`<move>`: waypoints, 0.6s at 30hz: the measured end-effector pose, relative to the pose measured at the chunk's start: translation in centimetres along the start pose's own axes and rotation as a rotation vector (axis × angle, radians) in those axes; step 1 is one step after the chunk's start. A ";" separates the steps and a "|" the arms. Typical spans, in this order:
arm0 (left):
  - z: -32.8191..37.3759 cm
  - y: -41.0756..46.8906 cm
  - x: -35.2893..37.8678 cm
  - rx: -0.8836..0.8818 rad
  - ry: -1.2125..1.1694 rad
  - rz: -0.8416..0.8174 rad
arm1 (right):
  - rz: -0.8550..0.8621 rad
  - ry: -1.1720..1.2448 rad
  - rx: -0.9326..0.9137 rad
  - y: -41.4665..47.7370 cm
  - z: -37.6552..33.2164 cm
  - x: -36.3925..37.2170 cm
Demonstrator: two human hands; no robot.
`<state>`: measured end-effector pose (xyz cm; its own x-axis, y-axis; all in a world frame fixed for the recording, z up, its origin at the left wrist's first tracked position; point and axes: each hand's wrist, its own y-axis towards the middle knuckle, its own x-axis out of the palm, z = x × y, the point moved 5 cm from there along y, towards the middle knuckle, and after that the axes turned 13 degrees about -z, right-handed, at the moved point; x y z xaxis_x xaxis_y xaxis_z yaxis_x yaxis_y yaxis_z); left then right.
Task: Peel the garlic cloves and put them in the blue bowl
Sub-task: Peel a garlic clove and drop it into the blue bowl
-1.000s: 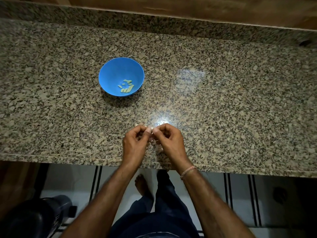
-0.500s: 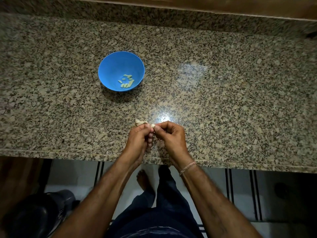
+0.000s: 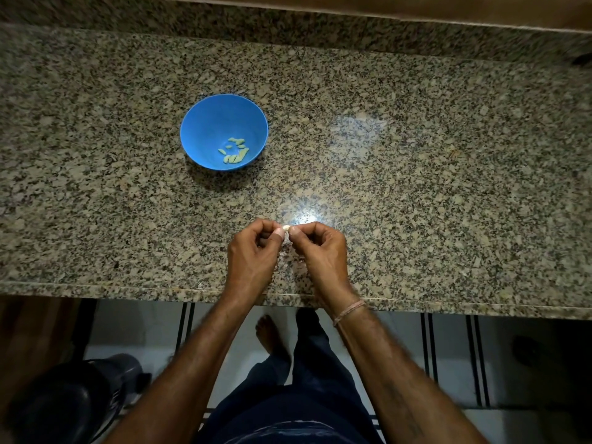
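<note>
Several pale peeled garlic cloves (image 3: 235, 152) already lie in the round blue plastic bowl (image 3: 211, 123), upper left of centre on the speckled granite table (image 3: 416, 174), while the left hand (image 3: 253, 256) and right hand (image 3: 322, 251), together at lower centre, pinch one small whitish clove (image 3: 286, 227), apparently mid-peel.

Left hand (image 3: 253, 254) and right hand (image 3: 323, 251) held together at the fingertips, garlic clove (image 3: 286, 227) pinched between.
Fingers of both hands are curled inward, with the thumbs nearly touching. The clove is gripped by thumb and forefinger on each side. Both forearms are extended forward and angled toward each other, and the wrists are kept roughly straight.
</note>
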<state>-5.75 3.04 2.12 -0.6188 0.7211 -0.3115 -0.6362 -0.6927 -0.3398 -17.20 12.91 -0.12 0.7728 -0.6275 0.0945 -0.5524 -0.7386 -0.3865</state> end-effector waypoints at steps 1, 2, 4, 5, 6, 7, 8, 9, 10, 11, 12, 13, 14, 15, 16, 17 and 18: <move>-0.1 0.1 -0.1 0.001 -0.016 -0.007 | 0.005 -0.059 -0.019 0.1 -0.2 -0.1; -0.2 0.2 -0.2 0.001 -0.024 -0.013 | 0.008 -0.116 -0.035 0.1 -0.3 0.0; -0.3 0.3 -0.4 0.004 -0.006 -0.011 | 0.008 -0.218 -0.071 0.2 -0.7 0.0; -0.2 0.2 -0.5 0.012 0.026 -0.005 | 0.010 -0.264 -0.095 0.2 -0.9 -0.1; 0.0 0.1 -0.6 0.022 0.062 -0.002 | 0.011 -0.305 -0.119 0.2 -1.2 -0.1; 0.1 0.1 -0.7 0.028 0.081 -0.005 | 0.010 -0.339 -0.135 0.2 -1.4 -0.2; 0.1 0.0 -0.7 0.029 0.074 -0.011 | 0.007 -0.368 -0.142 0.3 -1.5 -0.3; 0.0 0.1 -0.8 0.028 0.054 -0.019 | 0.002 -0.388 -0.145 0.4 -1.5 -0.3; 0.0 0.1 -0.9 0.030 0.032 -0.026 | -0.004 -0.403 -0.146 0.4 -1.6 -0.4; 0.0 0.1 -1.0 0.034 0.014 -0.034 | -0.009 -0.417 -0.150 0.5 -1.6 -0.4; 0.0 0.2 -1.0 0.037 -0.004 -0.042 | -0.013 -0.430 -0.154 0.6 -1.6 -0.4; 0.0 0.3 -1.0 0.034 -0.027 -0.049 | -0.021 -0.440 -0.158 0.6 -1.6 -0.5; -0.1 0.3 -1.1 0.025 -0.053 -0.053 | -0.033 -0.447 -0.163 0.7 -1.7 -0.4; -0.3 0.3 -1.1 0.010 -0.075 -0.057 | -0.047 -0.453 -0.168 0.7 -1.7 -0.4; -0.4 0.4 -1.1 -0.005 -0.085 -0.060 | -0.062 -0.457 -0.170 0.8 -1.7 -0.4; -0.6 0.6 -1.0 -0.022 -0.080 -0.063 | -0.073 -0.458 -0.168 0.9 -1.6 -0.4; -0.9 0.8 -0.9 -0.040 -0.066 -0.066 | -0.079 -0.451 -0.162 0.9 -1.6 -0.3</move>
<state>-5.29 1.87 1.32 -0.6059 0.7620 -0.2284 -0.6584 -0.6415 -0.3937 -18.45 12.07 0.94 0.8529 -0.4251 -0.3031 -0.5005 -0.8310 -0.2429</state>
